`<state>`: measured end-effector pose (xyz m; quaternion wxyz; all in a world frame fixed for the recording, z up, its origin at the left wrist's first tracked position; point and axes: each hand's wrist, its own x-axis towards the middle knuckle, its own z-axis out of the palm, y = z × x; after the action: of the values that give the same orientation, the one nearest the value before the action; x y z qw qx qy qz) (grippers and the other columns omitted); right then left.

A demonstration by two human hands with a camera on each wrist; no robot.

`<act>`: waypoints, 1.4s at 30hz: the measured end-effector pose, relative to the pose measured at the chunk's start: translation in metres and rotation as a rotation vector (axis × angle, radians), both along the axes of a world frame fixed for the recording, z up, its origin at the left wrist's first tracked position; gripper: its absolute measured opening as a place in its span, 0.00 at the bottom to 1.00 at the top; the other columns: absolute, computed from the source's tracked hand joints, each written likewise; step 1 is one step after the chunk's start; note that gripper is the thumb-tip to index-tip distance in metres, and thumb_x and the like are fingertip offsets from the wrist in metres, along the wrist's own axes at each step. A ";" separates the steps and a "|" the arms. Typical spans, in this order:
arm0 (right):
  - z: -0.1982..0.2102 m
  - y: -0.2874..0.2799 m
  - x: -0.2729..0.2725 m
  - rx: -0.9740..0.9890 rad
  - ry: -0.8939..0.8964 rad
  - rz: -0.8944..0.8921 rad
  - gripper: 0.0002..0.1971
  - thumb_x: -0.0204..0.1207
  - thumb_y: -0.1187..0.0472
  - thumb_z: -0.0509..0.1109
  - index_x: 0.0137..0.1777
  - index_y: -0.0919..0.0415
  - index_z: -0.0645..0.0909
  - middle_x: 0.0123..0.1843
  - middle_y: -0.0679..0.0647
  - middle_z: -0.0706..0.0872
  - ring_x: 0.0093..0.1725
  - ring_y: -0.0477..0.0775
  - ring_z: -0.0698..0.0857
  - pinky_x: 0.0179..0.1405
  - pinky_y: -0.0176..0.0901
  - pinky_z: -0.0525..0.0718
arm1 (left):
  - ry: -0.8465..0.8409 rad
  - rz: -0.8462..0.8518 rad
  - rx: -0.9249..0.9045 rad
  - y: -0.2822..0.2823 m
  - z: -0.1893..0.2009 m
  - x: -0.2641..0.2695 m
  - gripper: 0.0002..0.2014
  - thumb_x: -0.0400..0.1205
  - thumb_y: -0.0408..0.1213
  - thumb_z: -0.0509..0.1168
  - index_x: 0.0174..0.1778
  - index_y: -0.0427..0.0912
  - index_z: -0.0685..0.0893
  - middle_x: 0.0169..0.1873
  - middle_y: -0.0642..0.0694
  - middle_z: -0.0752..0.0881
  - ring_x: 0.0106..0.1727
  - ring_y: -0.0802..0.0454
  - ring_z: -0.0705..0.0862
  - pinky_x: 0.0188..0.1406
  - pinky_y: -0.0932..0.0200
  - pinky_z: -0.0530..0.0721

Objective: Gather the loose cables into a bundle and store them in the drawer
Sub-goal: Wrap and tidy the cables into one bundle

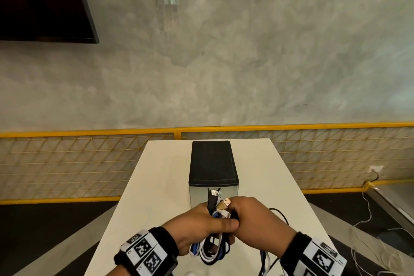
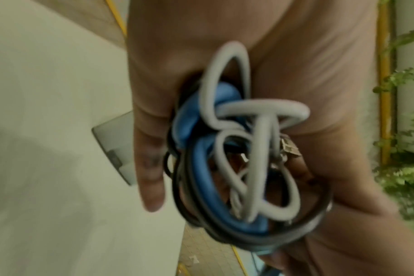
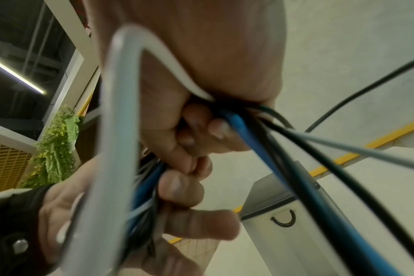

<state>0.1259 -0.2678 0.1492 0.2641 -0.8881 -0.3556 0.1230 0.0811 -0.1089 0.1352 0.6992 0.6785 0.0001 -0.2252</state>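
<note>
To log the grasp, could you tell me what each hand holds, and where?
Both the left hand and right hand grip the cable bundle around its middle.

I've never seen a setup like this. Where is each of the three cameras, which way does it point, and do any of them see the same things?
Head: worn on the head, facing forward and down at the white table, the drawer box and the wall; shows the left hand and right hand.
Left wrist: looks along the left palm at the cable bundle it grips.
Right wrist: looks along the right hand's fingers, curled round cables.
Shared: all three see the cables; the right wrist and head views see the drawer box.
</note>
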 end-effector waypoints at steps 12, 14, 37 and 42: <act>0.003 -0.010 0.009 0.023 0.029 -0.083 0.13 0.59 0.54 0.79 0.40 0.51 0.78 0.36 0.43 0.81 0.31 0.43 0.77 0.27 0.32 0.72 | 0.090 0.034 0.088 -0.005 -0.007 -0.005 0.11 0.69 0.26 0.68 0.47 0.31 0.83 0.25 0.37 0.80 0.24 0.42 0.84 0.31 0.53 0.85; 0.004 -0.011 0.012 0.037 0.130 -0.075 0.13 0.62 0.52 0.78 0.45 0.52 0.81 0.41 0.48 0.85 0.29 0.46 0.83 0.27 0.36 0.81 | 0.050 0.062 0.124 -0.007 -0.006 -0.005 0.06 0.69 0.27 0.69 0.41 0.35 0.83 0.23 0.39 0.78 0.22 0.43 0.81 0.31 0.55 0.83; 0.006 -0.047 0.021 0.272 0.355 -0.159 0.10 0.72 0.69 0.63 0.39 0.54 0.82 0.32 0.50 0.78 0.29 0.52 0.83 0.36 0.47 0.84 | -0.100 0.470 -0.236 -0.006 0.009 0.016 0.13 0.73 0.34 0.76 0.25 0.41 0.80 0.19 0.43 0.76 0.21 0.45 0.80 0.33 0.51 0.82; 0.003 -0.034 0.008 0.506 0.277 -0.220 0.18 0.82 0.65 0.61 0.54 0.36 0.78 0.25 0.43 0.76 0.25 0.44 0.72 0.29 0.43 0.75 | -0.052 0.508 -0.559 -0.017 0.023 0.024 0.10 0.73 0.36 0.70 0.45 0.34 0.90 0.44 0.37 0.93 0.47 0.41 0.93 0.57 0.36 0.86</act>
<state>0.1340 -0.3014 0.1523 0.5346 -0.8020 -0.2374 0.1209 0.1054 -0.1256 0.1583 0.8908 0.4451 0.0892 -0.0188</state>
